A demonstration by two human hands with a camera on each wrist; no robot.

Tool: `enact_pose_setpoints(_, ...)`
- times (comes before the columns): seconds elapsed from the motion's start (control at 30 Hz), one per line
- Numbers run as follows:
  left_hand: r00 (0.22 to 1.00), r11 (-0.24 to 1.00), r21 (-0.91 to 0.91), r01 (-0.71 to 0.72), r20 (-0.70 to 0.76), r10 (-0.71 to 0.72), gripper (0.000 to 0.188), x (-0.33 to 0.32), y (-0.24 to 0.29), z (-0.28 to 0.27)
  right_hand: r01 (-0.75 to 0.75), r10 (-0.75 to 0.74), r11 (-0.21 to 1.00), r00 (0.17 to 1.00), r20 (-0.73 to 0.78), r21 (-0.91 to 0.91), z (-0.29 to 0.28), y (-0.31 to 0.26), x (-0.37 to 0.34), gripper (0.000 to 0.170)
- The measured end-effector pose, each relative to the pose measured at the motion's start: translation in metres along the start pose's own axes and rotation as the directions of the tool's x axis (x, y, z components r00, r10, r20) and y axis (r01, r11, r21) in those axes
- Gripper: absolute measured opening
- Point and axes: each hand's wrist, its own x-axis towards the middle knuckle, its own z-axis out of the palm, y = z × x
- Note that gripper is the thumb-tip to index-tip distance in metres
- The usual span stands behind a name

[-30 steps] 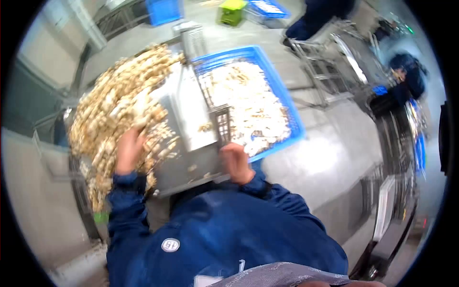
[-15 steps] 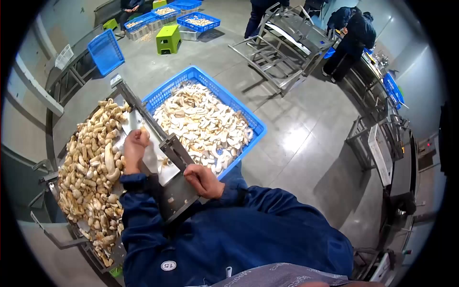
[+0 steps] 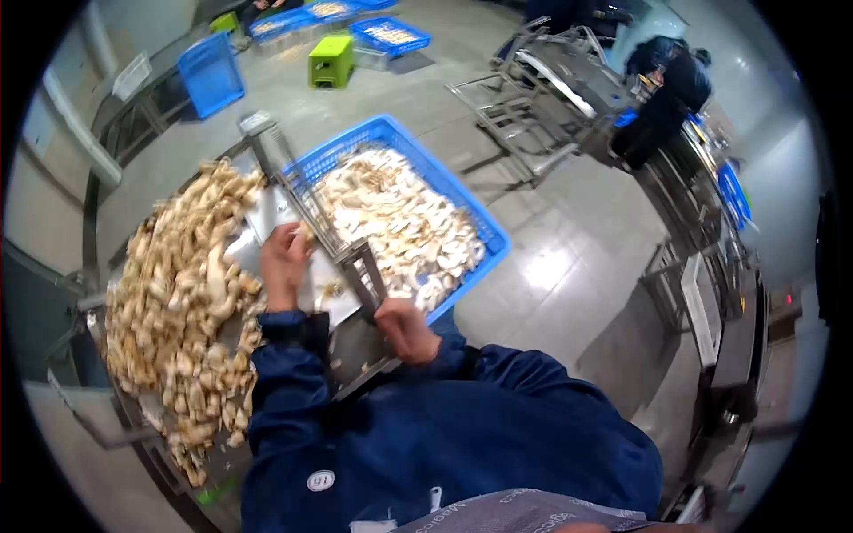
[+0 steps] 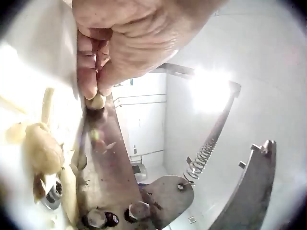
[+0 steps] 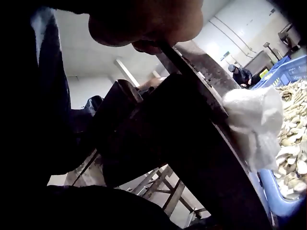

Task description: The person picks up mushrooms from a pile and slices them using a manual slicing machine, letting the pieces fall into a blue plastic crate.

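Note:
My left hand (image 3: 284, 262) is over the white board (image 3: 267, 216) beside the metal lever cutter (image 3: 311, 209). In the left wrist view its fingertips pinch a small pale mushroom piece (image 4: 97, 101) right at the cutter's metal edge bar (image 4: 112, 165). A spring (image 4: 204, 155) joins the cutter's parts there. At the near end of the cutter, my right hand (image 3: 409, 329) has its fingers curled round the handle, which the hand mostly hides. The right wrist view shows this hand (image 5: 148, 24) above the dark lever arm (image 5: 201, 86). Whole pale-brown mushrooms (image 3: 178, 293) are heaped left of the left hand.
A blue crate (image 3: 484, 226) full of sliced mushrooms (image 3: 391, 222) stands right of the cutter. White cloth (image 5: 254, 115) is wrapped by the cutter's side. Beyond are a green stool (image 3: 331, 60), a standing blue crate (image 3: 211, 75), metal frames (image 3: 524, 115) and people at a far bench.
My left hand has gone from the mushroom heap rightward to the white board beside the cutter. The right hand stays at the handle. The head view has shifted.

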Motion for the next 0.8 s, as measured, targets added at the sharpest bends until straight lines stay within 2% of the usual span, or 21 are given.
enact_pose_setpoints(0.03, 0.999, 0.995, 0.089, -0.041, -0.031, 0.044, 0.021, -0.004, 0.018, 0.003, 0.052, -0.052, 0.995, 0.999, 0.003, -0.088, -0.001, -0.013, 0.008, 0.014)
enact_pose_setpoints(0.07, 0.999, 1.000, -0.008, 0.009, -0.049, -0.010, 0.021, -0.007, 0.026, 0.006, 0.085, -0.085, 0.996, 0.996, -0.040, -0.014, 0.001, -0.010, 0.008, 0.013)
enact_pose_setpoints(0.1, 0.999, 0.998, -0.059, -0.016, -0.050, 0.013, 0.021, 0.001, -0.012, 0.002, 0.017, -0.018, 0.999, 1.000, -0.019, -0.031, -0.001, -0.013, 0.009, 0.011)
enact_pose_setpoints(0.17, 0.997, 0.995, 0.071, 0.063, -0.043, -0.060, 0.025, -0.004, 0.024, 0.002, -0.005, 0.005, 1.000, 0.999, 0.042, -0.018, -0.006, -0.043, 0.043, 0.014)
enact_pose_setpoints(0.2, 0.995, 0.989, 0.104, 0.101, -0.030, -0.098, 0.027, -0.006, 0.032, 0.003, -0.135, 0.137, 0.973, 0.991, 0.002, 0.188, -0.001, -0.054, 0.056, 0.016)
enact_pose_setpoints(0.23, 0.992, 0.984, 0.140, 0.111, -0.072, -0.102, 0.027, -0.008, 0.039, 0.006, -0.240, 0.240, 0.916, 0.970, 0.038, 0.320, -0.004, -0.063, 0.069, 0.016)
enact_pose_setpoints(0.27, 0.990, 0.979, 0.171, 0.111, -0.107, -0.094, 0.026, -0.007, 0.043, 0.008, -0.227, 0.223, 0.907, 0.973, 0.052, 0.355, -0.002, -0.085, 0.088, 0.016)
enact_pose_setpoints(0.33, 0.984, 0.975, -0.168, 0.146, -0.077, -0.160, 0.024, -0.003, 0.031, 0.011, -0.248, 0.265, 0.926, 0.964, -0.021, 0.284, 0.004, -0.081, 0.078, 0.014)
enact_pose_setpoints(0.37, 0.980, 0.975, 0.145, 0.166, -0.132, -0.147, 0.021, -0.003, 0.034, 0.010, -0.157, 0.180, 0.952, 0.982, -0.063, 0.263, 0.007, -0.066, 0.062, 0.011)
enact_pose_setpoints(0.4, 0.984, 0.973, 0.184, 0.140, -0.136, -0.116, 0.020, -0.002, 0.034, 0.008, -0.044, 0.054, 0.990, 0.996, -0.073, 0.134, 0.007, -0.045, 0.043, 0.009)
enact_pose_setpoints(0.47, 0.990, 0.960, 0.266, 0.087, -0.127, -0.055, 0.020, -0.003, 0.030, 0.008, 0.029, -0.023, 0.991, 0.999, -0.046, 0.133, 0.006, -0.002, 0.005, 0.008)
enact_pose_setpoints(0.57, 0.989, 0.968, 0.220, 0.121, -0.109, -0.099, 0.020, 0.003, 0.032, 0.008, -0.137, 0.152, 0.971, 0.986, -0.062, 0.194, 0.003, -0.031, 0.027, 0.010)
enact_pose_setpoints(0.6, 0.986, 0.971, 0.184, 0.151, -0.093, -0.136, 0.020, 0.000, 0.028, 0.010, -0.197, 0.220, 0.949, 0.973, -0.069, 0.247, 0.006, -0.058, 0.053, 0.010)
enact_pose_setpoints(0.63, 0.986, 0.979, 0.131, 0.157, -0.085, -0.147, 0.021, -0.009, 0.055, 0.010, -0.256, 0.290, 0.905, 0.955, -0.054, 0.340, 0.007, -0.084, 0.074, 0.010)
enact_pose_setpoints(0.67, 0.987, 0.985, 0.079, 0.152, -0.071, -0.146, 0.021, -0.012, 0.046, 0.012, -0.300, 0.345, 0.851, 0.938, -0.028, 0.431, 0.007, -0.098, 0.086, 0.010)
enact_pose_setpoints(0.73, 0.991, 0.993, -0.031, 0.113, -0.063, -0.115, 0.021, -0.005, 0.028, 0.012, -0.314, 0.341, 0.883, 0.940, -0.015, 0.350, 0.006, -0.085, 0.071, 0.012)
enact_pose_setpoints(0.77, 0.984, 0.978, 0.119, 0.170, -0.066, -0.163, 0.019, -0.003, 0.035, 0.010, -0.165, 0.204, 0.944, 0.973, -0.110, 0.287, 0.012, -0.056, 0.048, 0.011)
enact_pose_setpoints(0.8, 0.986, 0.982, 0.121, 0.148, -0.089, -0.138, 0.019, -0.001, 0.034, 0.009, -0.034, 0.042, 0.995, 0.995, -0.088, 0.093, 0.006, -0.026, 0.025, 0.011)
